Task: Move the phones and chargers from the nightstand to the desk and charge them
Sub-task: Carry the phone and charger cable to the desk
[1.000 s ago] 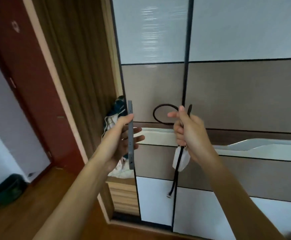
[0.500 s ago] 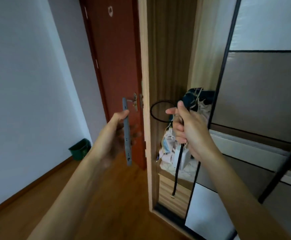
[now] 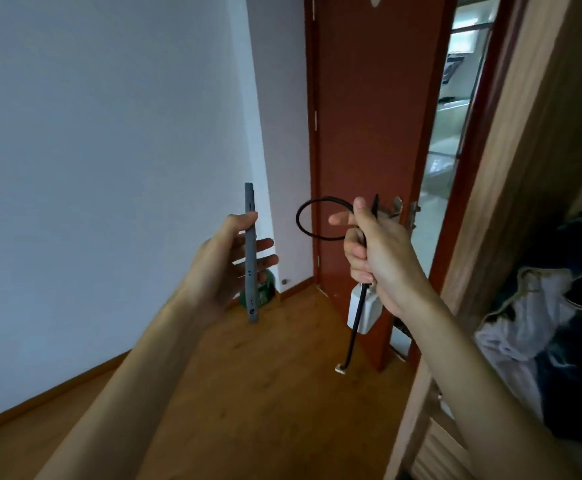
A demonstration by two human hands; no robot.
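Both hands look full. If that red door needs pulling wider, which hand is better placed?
Probably the right hand, gripping the charger and cable: it appears just in front of the door handle. The left hand, holding the phone edge-on, is nearer the wall. Both are occupied, though.

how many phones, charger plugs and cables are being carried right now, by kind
phone: 1, held in the left hand
white charger plug: 1, hanging below the right hand
black cable: 1, gripped in the right hand, looped above it and dangling below
total: 3
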